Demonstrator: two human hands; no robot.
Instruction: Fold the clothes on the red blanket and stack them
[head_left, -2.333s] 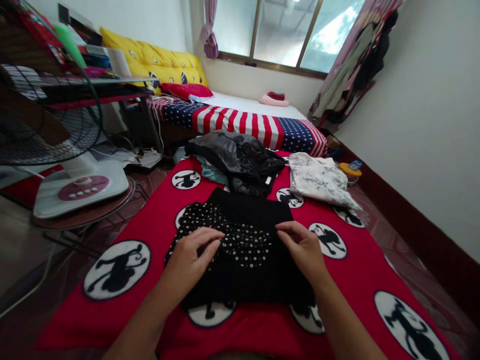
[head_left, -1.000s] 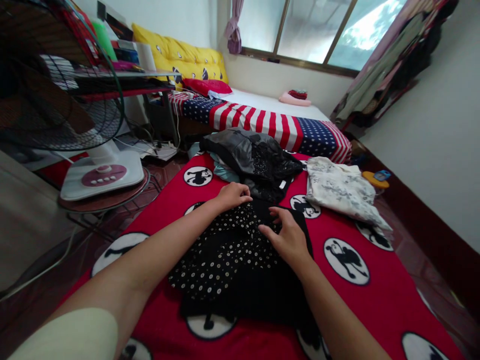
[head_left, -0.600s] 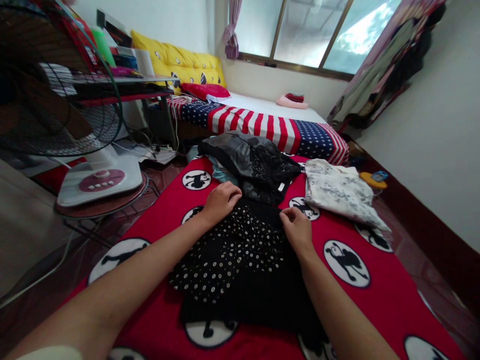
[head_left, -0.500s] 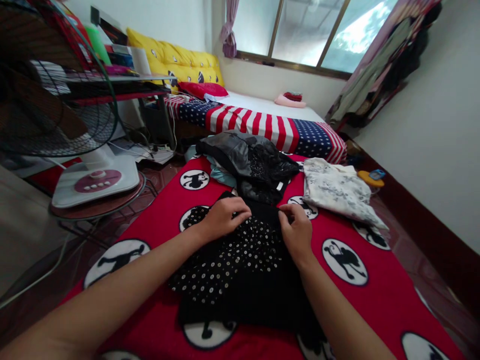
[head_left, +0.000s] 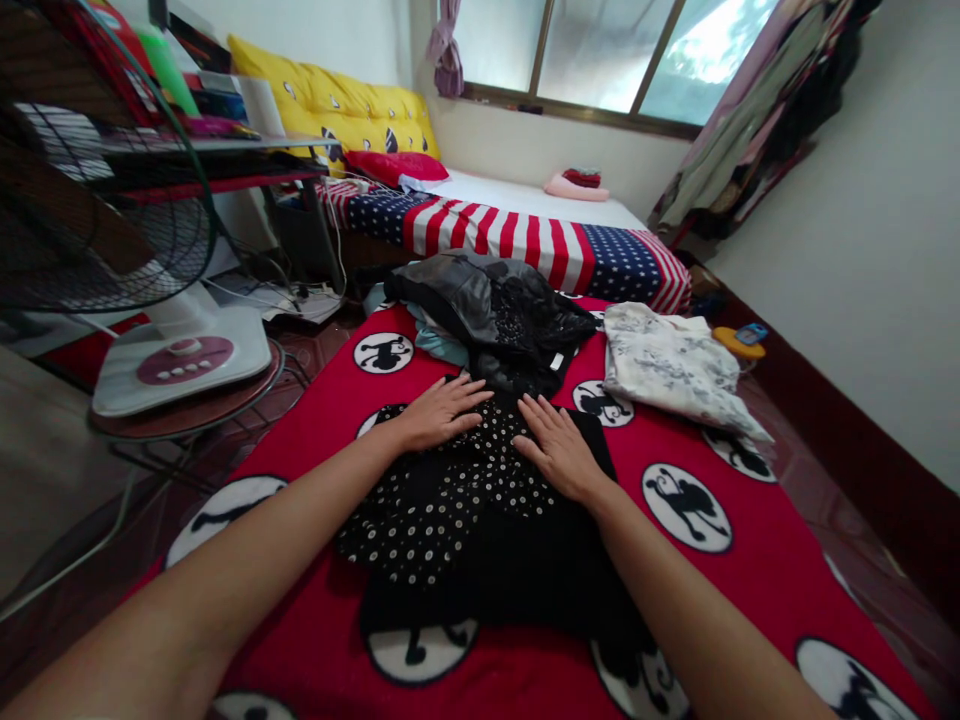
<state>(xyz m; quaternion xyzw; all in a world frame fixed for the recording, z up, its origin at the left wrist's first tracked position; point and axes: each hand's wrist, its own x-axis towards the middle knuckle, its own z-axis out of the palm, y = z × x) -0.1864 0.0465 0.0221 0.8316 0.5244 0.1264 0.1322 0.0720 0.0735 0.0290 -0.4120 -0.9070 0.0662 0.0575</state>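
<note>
Left hand [head_left: 442,412] at twelve o'clock, right hand [head_left: 559,448] at two, both flat, clutching nothing, on the dotted black garment [head_left: 442,518], its length slanting toward seven!

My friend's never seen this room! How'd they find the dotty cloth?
Find the bed with the striped cover, then the red blanket in front of it. On the blanket, partly under the left hand and right hand, lies the dotty cloth. Its bold pale dots set it apart from the shiny dark heap behind and the white, grey-patterned cloth to the right.
</note>
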